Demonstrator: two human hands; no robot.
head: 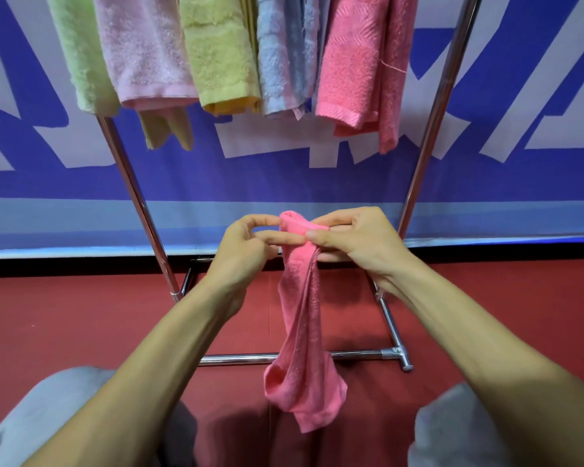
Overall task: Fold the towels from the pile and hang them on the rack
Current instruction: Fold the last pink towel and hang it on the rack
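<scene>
A pink towel [302, 332] hangs bunched and narrow from both my hands in the middle of the view. My right hand [354, 242] pinches its top edge between thumb and fingers. My left hand [246, 246] grips the same top edge just to the left, fingertips touching the cloth. The towel's lower end dangles above the red floor. The chrome rack [432, 106] stands straight ahead, and its top bar is out of frame. Several folded towels hang there: green [78, 52], pale pink [145, 48], yellow-green [220, 52], blue [287, 52] and pink [358, 59]. No pile is in view.
The rack's slanted chrome legs [139, 203] and base bars [390, 318] rest on the red floor [64, 325] in front of me. A blue and white banner wall [284, 176] stands behind. My grey-clad knees [58, 409] fill the bottom corners.
</scene>
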